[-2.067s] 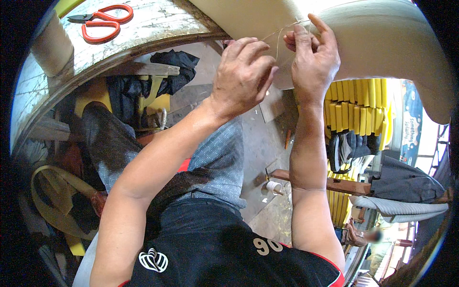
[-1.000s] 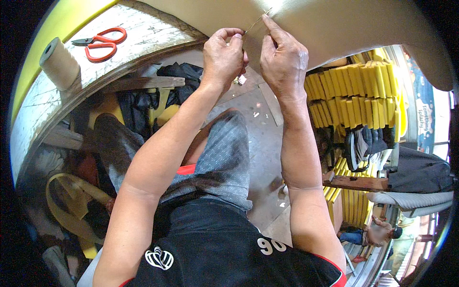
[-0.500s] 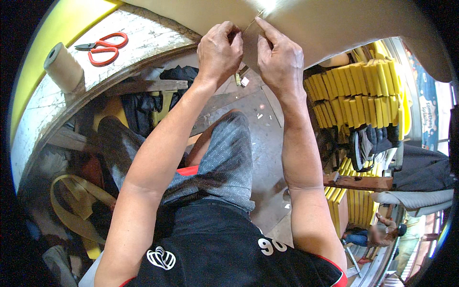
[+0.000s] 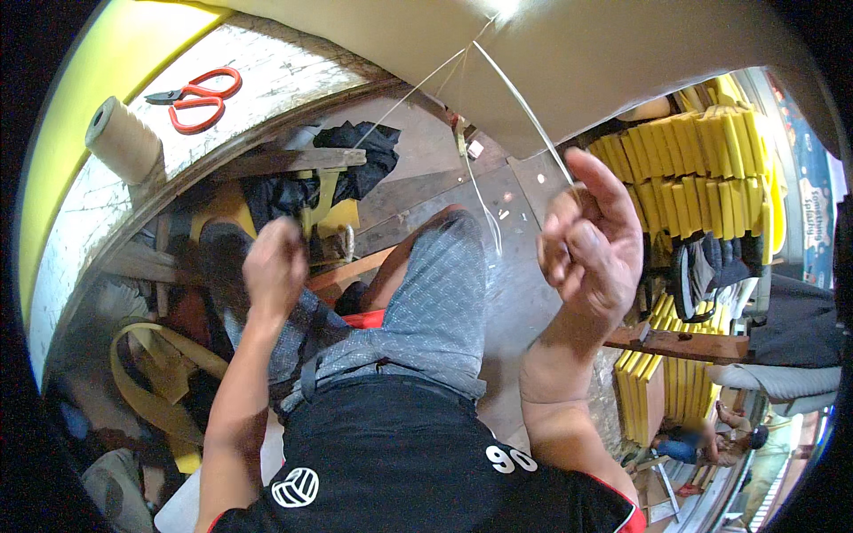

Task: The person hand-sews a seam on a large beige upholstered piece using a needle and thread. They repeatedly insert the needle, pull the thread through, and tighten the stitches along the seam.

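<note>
My right hand [image 4: 591, 249], right of centre, is curled round white thread [image 4: 524, 102] that runs taut up to a bright spot in a large beige cushioned piece [image 4: 657, 53]. My left hand [image 4: 274, 266], lower left of centre and somewhat blurred, is closed on another strand stretched from that same spot. A loose loop of thread hangs between my hands. Red-handled scissors [image 4: 195, 128] lie on a scuffed white bench [image 4: 275, 53], beside a beige thread spool [image 4: 124, 142] resting at the upper left.
Yellow padded slabs [image 4: 675, 147] are stacked at the right, above a wooden beam [image 4: 684, 345] and dark fabric [image 4: 795, 315]. Another person [image 4: 702, 440] crouches at the far lower right. Black material [image 4: 355, 178] and yellow offcuts [image 4: 155, 373] lie under the bench.
Both hands have pulled down and apart from the beige piece, left to lower left and right to lower right, drawing out long strands. The right hand has turned and its fingers have curled.
</note>
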`<state>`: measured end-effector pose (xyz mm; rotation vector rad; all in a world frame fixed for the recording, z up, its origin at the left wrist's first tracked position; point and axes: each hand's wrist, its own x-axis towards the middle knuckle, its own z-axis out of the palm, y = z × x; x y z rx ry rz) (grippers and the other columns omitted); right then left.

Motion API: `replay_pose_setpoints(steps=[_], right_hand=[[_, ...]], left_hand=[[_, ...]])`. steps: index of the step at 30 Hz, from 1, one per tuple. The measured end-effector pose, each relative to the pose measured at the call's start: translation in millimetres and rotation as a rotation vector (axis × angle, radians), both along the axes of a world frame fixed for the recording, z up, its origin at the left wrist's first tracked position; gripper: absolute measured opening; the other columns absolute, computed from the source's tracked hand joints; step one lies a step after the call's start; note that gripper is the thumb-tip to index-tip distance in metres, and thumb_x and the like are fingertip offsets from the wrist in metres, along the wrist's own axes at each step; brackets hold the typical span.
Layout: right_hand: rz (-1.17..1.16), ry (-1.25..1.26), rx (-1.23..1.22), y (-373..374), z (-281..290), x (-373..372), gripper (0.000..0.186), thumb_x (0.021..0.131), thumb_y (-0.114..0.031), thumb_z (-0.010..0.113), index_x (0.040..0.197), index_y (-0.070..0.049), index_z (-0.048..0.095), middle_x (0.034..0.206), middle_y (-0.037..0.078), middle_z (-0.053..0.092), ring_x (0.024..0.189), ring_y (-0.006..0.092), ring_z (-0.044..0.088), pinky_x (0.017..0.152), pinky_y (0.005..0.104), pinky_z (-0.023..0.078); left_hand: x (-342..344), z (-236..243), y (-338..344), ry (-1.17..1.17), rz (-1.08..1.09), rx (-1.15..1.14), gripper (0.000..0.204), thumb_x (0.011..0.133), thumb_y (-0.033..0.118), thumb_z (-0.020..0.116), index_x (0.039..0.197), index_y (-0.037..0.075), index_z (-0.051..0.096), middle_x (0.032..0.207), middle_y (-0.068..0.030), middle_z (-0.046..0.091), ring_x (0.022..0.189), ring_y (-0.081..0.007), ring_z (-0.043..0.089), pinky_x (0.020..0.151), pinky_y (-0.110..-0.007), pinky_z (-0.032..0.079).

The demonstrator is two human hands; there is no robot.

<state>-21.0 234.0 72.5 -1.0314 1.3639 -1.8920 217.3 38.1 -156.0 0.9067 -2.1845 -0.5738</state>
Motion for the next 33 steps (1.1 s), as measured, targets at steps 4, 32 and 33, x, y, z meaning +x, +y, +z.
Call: replay_pose_setpoints(steps=[4, 32, 33], right_hand=[[0.116, -0.016, -0.132, 6, -11, 0, 0.065, 0.083, -0.012, 0.078, 0.140, 0.010, 0.054, 0.084, 0.016, 0.071, 0.061, 0.0126, 0.062, 0.052, 0.0209, 0.049], [-0.335, 0.401, 0.204, -159, -125, 10, 0.022, 0.107, -0.014, 0.053, 0.117, -0.005, 0.071, 0.063, 0.000, 0.056, 0.057, 0.0106, 0.052, 0.055, 0.0300, 0.044], [-0.394, 0.475, 0.220, -162, -134, 2, 0.022, 0.106, -0.015, 0.054, 0.116, -0.005, 0.070, 0.065, 0.002, 0.057, 0.058, 0.0115, 0.052, 0.056, 0.0312, 0.044]], left_hand=[[133, -18, 23, -0.246, 0.290, 0.072, 0.016, 0.087, 0.000, 0.061, 0.102, 0.000, 0.059, 0.094, -0.0199, 0.062, 0.091, -0.0436, 0.061, 0.080, -0.049, 0.049], [521, -203, 200, -0.720, 1.120, 0.735, 0.047, 0.093, 0.013, 0.052, 0.136, -0.003, 0.057, 0.130, -0.0313, 0.064, 0.116, -0.0509, 0.061, 0.101, -0.051, 0.047], [512, -191, 181, -0.642, 1.097, 0.583, 0.044, 0.098, 0.017, 0.052, 0.137, -0.003, 0.056, 0.132, -0.0309, 0.063, 0.116, -0.0503, 0.061, 0.100, -0.051, 0.047]])
